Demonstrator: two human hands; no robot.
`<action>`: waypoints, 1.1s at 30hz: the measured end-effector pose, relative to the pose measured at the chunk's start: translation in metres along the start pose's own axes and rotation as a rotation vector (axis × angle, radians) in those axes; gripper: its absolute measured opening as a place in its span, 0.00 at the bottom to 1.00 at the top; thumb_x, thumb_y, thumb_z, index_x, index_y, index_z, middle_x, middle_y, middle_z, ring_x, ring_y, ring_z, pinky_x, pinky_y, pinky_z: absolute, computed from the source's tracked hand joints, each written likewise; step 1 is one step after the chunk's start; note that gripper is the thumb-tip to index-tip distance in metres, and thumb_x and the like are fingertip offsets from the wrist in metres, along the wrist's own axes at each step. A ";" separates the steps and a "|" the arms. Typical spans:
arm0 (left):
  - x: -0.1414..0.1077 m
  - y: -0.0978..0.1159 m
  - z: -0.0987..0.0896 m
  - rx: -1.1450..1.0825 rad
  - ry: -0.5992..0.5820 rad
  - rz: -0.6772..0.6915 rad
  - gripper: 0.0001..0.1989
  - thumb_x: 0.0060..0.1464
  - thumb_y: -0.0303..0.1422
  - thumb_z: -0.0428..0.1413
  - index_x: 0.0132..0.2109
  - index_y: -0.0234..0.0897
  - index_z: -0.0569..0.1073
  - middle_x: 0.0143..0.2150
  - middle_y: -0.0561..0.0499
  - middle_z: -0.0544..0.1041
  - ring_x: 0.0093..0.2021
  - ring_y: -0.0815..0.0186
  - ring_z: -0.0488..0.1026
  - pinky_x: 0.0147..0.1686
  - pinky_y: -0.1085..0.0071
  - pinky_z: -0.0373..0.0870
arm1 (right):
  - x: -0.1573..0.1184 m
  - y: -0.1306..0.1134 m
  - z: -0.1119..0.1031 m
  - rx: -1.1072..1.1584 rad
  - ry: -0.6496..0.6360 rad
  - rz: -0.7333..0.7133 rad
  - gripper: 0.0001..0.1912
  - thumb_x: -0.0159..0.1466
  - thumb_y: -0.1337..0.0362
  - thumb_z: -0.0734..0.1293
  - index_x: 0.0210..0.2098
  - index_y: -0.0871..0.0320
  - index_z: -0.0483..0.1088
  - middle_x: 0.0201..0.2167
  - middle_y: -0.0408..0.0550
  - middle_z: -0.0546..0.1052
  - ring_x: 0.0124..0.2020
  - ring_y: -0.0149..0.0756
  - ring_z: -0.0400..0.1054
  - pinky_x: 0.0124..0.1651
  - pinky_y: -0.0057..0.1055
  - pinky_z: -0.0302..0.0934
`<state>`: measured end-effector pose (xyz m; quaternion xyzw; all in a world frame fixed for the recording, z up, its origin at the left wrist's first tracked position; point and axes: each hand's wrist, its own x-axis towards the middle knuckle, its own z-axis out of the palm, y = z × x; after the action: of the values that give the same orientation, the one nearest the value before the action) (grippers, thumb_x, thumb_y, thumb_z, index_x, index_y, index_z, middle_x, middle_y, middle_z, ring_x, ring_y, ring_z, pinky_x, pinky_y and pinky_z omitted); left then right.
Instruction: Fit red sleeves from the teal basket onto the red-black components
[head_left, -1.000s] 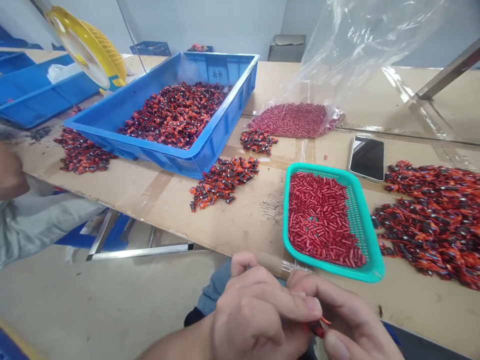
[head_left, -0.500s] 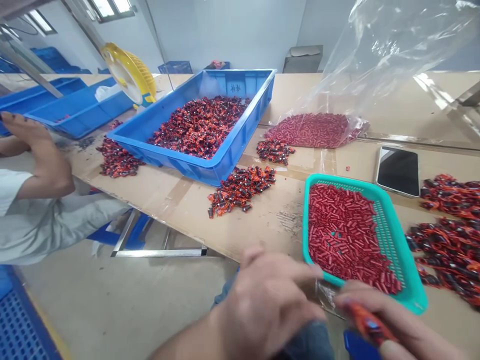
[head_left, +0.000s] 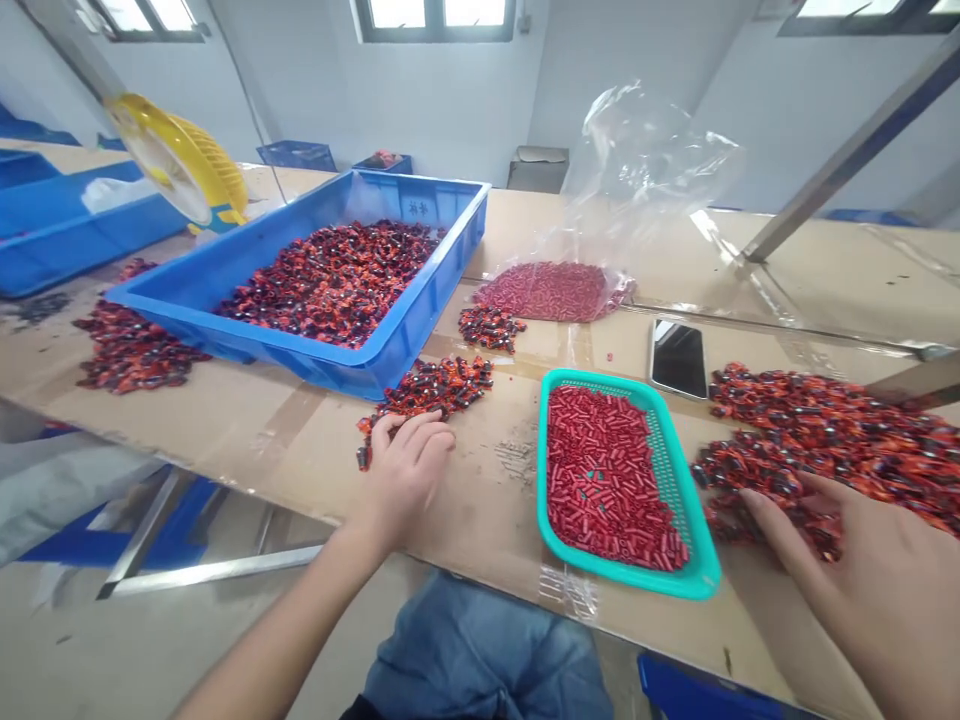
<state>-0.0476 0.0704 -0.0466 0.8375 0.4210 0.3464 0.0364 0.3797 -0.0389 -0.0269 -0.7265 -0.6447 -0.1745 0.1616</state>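
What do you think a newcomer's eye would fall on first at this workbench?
The bright blue crate full of black-and-orange pieces dominates the left. Right of centre, a teal mesh tray holds short red tubes. In front, the left hand touches a small pile, and the right hand touches a large heap.

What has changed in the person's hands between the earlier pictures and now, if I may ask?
The hands have moved apart and out onto the table. The left hand now lies open at the edge of a small pile of orange-and-black pieces, and the right hand is spread at a large heap. Neither visibly holds the earlier piece. The teal tray, blue crate and phone stayed put.
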 end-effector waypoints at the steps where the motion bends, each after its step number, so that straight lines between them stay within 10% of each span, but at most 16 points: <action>1: 0.000 0.004 -0.001 -0.052 0.025 0.003 0.10 0.66 0.21 0.51 0.44 0.41 0.73 0.47 0.48 0.84 0.55 0.56 0.79 0.57 0.54 0.63 | 0.004 -0.019 -0.008 0.080 0.019 -0.019 0.25 0.72 0.45 0.60 0.44 0.62 0.73 0.35 0.68 0.78 0.36 0.65 0.72 0.38 0.56 0.64; 8: 0.002 0.047 -0.009 -0.351 0.067 -0.076 0.11 0.62 0.23 0.60 0.45 0.42 0.68 0.42 0.52 0.76 0.42 0.66 0.76 0.42 0.71 0.73 | 0.028 -0.101 0.002 0.364 -0.250 -0.349 0.15 0.77 0.54 0.59 0.44 0.53 0.74 0.40 0.48 0.81 0.43 0.41 0.75 0.46 0.37 0.70; 15: -0.004 0.065 -0.014 -0.480 0.041 -0.195 0.08 0.62 0.27 0.62 0.44 0.40 0.70 0.36 0.53 0.77 0.36 0.67 0.75 0.37 0.73 0.75 | 0.038 -0.100 0.039 0.347 -0.359 -0.465 0.10 0.72 0.62 0.63 0.37 0.55 0.75 0.34 0.49 0.80 0.37 0.45 0.73 0.40 0.41 0.66; 33: -0.011 0.080 -0.019 -0.635 0.008 -0.278 0.28 0.63 0.32 0.65 0.66 0.49 0.67 0.40 0.55 0.83 0.40 0.69 0.81 0.45 0.73 0.77 | 0.034 -0.103 0.036 0.375 -0.369 -0.510 0.11 0.71 0.64 0.62 0.33 0.54 0.73 0.31 0.47 0.77 0.34 0.43 0.72 0.38 0.40 0.64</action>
<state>-0.0097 0.0063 -0.0100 0.7177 0.4024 0.4550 0.3405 0.2830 0.0197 -0.0415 -0.5192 -0.8443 0.0459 0.1243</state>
